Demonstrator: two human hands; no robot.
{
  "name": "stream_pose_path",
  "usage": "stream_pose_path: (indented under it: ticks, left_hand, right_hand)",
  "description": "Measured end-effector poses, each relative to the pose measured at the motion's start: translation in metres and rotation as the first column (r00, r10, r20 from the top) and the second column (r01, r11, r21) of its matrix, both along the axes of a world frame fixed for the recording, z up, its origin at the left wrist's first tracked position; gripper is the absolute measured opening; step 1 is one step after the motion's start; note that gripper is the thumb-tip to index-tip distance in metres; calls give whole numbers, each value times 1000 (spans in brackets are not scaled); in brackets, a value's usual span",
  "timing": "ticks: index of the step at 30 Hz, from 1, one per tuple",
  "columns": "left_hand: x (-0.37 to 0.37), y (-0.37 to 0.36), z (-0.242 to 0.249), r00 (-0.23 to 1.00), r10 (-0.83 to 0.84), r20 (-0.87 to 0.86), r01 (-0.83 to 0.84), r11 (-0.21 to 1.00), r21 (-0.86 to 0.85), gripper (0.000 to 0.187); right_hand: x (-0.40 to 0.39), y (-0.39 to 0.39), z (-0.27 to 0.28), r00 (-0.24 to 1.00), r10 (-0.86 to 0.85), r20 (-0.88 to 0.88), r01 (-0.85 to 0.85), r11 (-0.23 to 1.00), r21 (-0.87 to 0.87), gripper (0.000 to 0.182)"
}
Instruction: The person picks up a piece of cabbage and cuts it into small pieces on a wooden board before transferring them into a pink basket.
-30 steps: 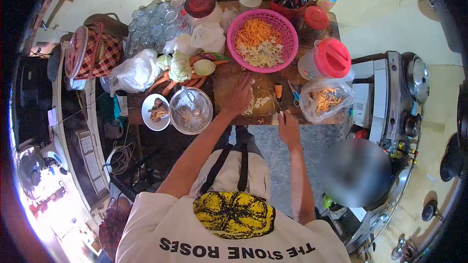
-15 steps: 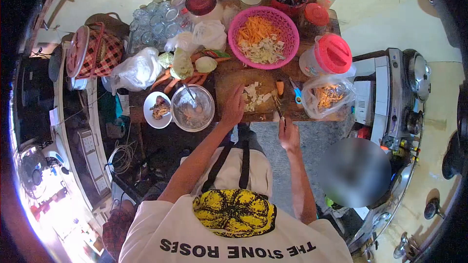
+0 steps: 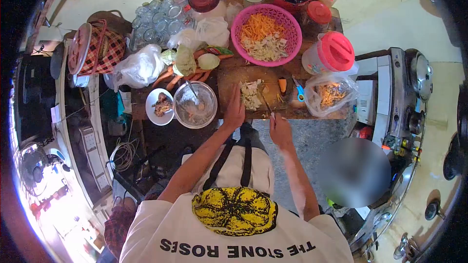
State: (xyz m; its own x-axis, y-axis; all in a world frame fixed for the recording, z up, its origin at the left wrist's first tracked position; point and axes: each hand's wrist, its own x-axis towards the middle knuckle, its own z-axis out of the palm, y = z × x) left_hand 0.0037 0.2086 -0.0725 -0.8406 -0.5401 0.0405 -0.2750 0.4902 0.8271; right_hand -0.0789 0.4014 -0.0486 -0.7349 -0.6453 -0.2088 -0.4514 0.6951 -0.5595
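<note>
Chopped pale vegetable pieces (image 3: 251, 94) lie in a small heap on the wooden cutting board (image 3: 226, 79). My left hand (image 3: 235, 109) rests flat at the left side of the heap, its fingers stretched out. My right hand (image 3: 280, 130) is closed round the handle of a knife (image 3: 266, 101), whose blade lies against the right side of the heap. A carrot piece (image 3: 282, 85) sits to the right of the blade. Beyond the board, a pink basket (image 3: 237, 51) holds shredded carrot (image 3: 261, 28) and pale sliced vegetable (image 3: 265, 48).
Left of the board are a glass bowl (image 3: 212, 117), a white bowl (image 3: 149, 112) with brown food, and whole carrots (image 3: 173, 82). Blue-handled scissors (image 3: 300, 92), a plastic bag of orange pieces (image 3: 331, 95) and a pink-lidded container (image 3: 336, 51) are at the right.
The knife has moved left and up against the heap, with my right hand shifting slightly left. The pieces are gathered more closely between blade and left hand. The view has shifted slightly.
</note>
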Motion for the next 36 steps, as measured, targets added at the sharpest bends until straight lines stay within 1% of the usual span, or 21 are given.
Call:
stream_pose_path:
  ticks: [1, 4, 7, 10, 12, 13, 16, 19, 21, 22, 25, 27, 28, 30, 33, 34, 36]
  left_hand:
    - [0, 0, -1, 1000, -11, 14, 11, 1000, -5, 70]
    - [2, -1, -7, 998, -35, 43, 36, 999, -21, 70]
    - [5, 0, -10, 999, -31, 41, 33, 998, -51, 65]
    - [3, 2, -10, 1000, 3, 27, 0, 993, -115, 55]
    - [1, 0, -9, 998, 43, 41, -34, 981, -193, 47]
    - [-1, -3, -8, 998, 38, 46, -27, 978, -208, 44]
    - [-7, -7, -5, 998, 28, 63, -12, 972, -235, 33]
    - [-10, -6, -3, 998, 37, 59, -22, 969, -246, 26]
    - [-9, -4, -5, 998, 48, 29, -38, 964, -262, 23]
    - [-7, -4, -6, 999, 51, -1, -50, 966, -255, 24]
    - [-4, -7, -16, 995, 62, -79, -78, 972, -222, 28]
    - [-2, -11, -20, 992, 78, -103, -97, 977, -189, 33]
    - [-2, -10, -21, 992, 101, -80, -112, 983, -146, 36]
    - [-1, -9, -20, 989, 147, -33, -149, 987, -62, 42]
    - [-1, -8, -16, 990, 141, -22, -141, 990, 26, 47]
    - [-2, -8, -16, 992, 126, -34, -125, 992, 23, 48]
    - [-3, -8, -15, 994, 94, -53, -93, 996, 18, 50]
  right_hand:
    - [-5, 1, 1, 1000, -5, 15, 5, 1000, -1, 23]
    - [-16, 7, -5, 999, 15, -35, -15, 1000, 7, 23]
    - [-28, 14, 1, 992, -120, 31, 121, 993, -17, 22]
    - [-33, 13, 10, 990, -143, 0, 143, 990, 16, 22]
    - [-33, 10, 15, 996, -87, -17, 87, 996, -25, 22]
    - [-32, 8, 16, 998, -58, -26, 57, 997, -46, 23]
    - [-27, 0, 6, 998, -39, -43, 33, 991, -127, 23]
    - [-22, -8, 4, 998, -17, -65, 18, 1000, 12, 24]
    - [-24, -17, 1, 995, -95, -23, 95, 995, -8, 24]
    - [-24, -22, -1, 991, -133, 3, 133, 991, -17, 24]
    - [-31, -34, 1, 991, -121, -50, 123, 992, 35, 24]
    - [-35, -36, -9, 991, -63, -120, 67, 997, 33, 24]
    - [-36, -36, -13, 987, -31, -155, 37, 999, 31, 24]
    - [-37, -33, -11, 991, 31, -129, -32, 999, -7, 23]
    - [-40, -25, 10, 984, 150, -92, -152, 988, -11, 22]
    - [-41, -21, 15, 978, 194, -79, -195, 981, -6, 21]
    - [-41, -10, 6, 990, 135, -34, -135, 991, -6, 22]
